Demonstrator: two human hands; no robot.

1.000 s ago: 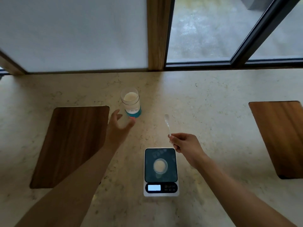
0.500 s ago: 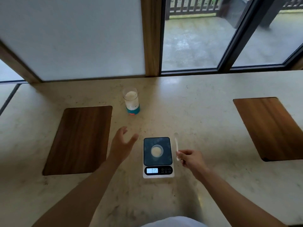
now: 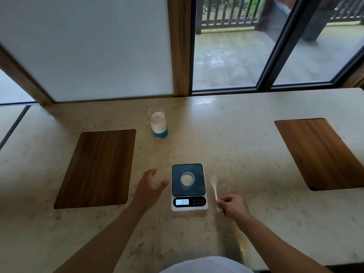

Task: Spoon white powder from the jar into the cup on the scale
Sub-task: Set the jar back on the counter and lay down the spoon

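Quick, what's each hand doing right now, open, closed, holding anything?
Left hand: open, fingers spread, holding nothing, just left of the scale.
Right hand: closed on the handle of the white spoon, right of the scale.

Right hand [image 3: 233, 205] pinches spoon [image 3: 214, 185] beside scale [image 3: 189, 194]; left hand [image 3: 150, 187] spread.

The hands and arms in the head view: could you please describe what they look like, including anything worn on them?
Both the left hand and the right hand are bare: no gloves, rings, watch or bands show. Both forearms are uncovered to the frame's lower edge, with no sleeves in view. A pale garment shows at the bottom centre.
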